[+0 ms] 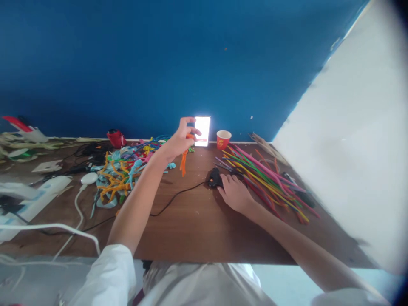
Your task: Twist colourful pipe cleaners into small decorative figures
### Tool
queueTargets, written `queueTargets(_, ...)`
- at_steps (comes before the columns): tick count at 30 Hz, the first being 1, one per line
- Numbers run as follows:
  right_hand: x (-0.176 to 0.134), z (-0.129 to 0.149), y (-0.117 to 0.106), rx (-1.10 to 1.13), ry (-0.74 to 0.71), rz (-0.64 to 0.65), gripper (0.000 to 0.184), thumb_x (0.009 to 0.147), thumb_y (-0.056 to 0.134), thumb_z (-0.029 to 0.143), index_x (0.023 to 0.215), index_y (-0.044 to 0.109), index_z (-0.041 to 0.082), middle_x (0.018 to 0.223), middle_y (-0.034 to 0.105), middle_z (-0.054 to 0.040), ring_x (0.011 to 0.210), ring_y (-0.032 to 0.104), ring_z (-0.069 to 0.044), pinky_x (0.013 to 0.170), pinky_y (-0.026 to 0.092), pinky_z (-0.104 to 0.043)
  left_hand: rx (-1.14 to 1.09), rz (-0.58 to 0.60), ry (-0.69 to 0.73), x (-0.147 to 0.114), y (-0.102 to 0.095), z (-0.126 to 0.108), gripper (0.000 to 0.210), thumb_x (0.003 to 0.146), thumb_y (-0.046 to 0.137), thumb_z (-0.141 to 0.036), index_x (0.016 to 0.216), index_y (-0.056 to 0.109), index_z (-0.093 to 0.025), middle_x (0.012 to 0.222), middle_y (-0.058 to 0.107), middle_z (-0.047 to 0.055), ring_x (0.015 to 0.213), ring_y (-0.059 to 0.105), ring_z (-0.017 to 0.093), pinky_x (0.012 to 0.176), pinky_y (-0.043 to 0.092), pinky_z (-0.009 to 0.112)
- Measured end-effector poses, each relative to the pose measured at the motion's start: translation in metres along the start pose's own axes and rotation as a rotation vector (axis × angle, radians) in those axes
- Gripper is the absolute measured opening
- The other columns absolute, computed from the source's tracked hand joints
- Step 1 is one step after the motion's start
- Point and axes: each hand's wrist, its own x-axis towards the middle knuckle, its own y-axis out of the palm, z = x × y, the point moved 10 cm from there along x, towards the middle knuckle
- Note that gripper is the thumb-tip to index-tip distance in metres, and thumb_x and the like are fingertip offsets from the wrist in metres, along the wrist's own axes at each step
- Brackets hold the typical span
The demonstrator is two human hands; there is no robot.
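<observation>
My left hand is raised in front of a lit phone that stands against the blue wall. Its fingers are bent, with an orange pipe cleaner piece pinched in them and hanging below. The fingertips overlap the phone's left edge; whether they touch the screen I cannot tell. Low on the table, my right hand is laid over a black corded tool, fingers curled on it. Part of the tool is hidden under the hand, and its exact kind is unclear. Long coloured pipe cleaners lie just right of that hand.
A red paper cup stands right of the phone. Tangled pipe cleaner pieces are heaped left of my left arm. A black cord crosses the table. Farther left are a white power strip and a white round charger.
</observation>
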Motion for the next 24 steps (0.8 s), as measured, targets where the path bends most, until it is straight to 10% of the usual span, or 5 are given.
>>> queueTargets(8, 0.008, -0.006, -0.033, 0.14, 0.016, 0.014, 0.029, 0.093, 0.048, 0.031, 0.114, 0.061, 0.014, 0.116, 0.064, -0.0167, 0.112, 0.058, -0.031, 0.094, 0.044, -0.04, -0.223, 0.028, 0.0, 0.001, -0.002, -0.008, 0.073, 0.073, 0.052, -0.002, 0.136, 0.023, -0.025, 0.116, 0.059, 0.007, 0.095, 0.063, 0.014, 0.088, 0.053, 0.037)
queueTargets(17, 0.083, 0.052, -0.095, 1.462, -0.129, 0.083, 0.031, 0.092, 0.053, 0.049, 0.097, 0.06, 0.019, 0.089, 0.07, -0.0038, 0.079, 0.064, -0.014, 0.075, 0.047, -0.028, -0.301, -0.215, 0.223, 0.009, -0.003, -0.01, 0.067, 0.083, 0.051, -0.011, 0.14, 0.023, -0.032, 0.128, 0.054, 0.006, 0.111, 0.062, 0.015, 0.096, 0.052, 0.038)
queueTargets(24, 0.091, 0.017, -0.119, 1.221, -0.065, -0.074, 0.025, 0.091, 0.06, 0.035, 0.074, 0.058, 0.017, 0.051, 0.047, 0.0069, 0.045, 0.04, -0.006, 0.048, 0.031, -0.022, -0.002, -0.313, 0.226, 0.008, -0.013, 0.023, 0.034, 0.097, 0.044, -0.033, 0.129, 0.036, -0.023, 0.125, 0.058, 0.011, 0.109, 0.062, 0.017, 0.089, 0.053, 0.033)
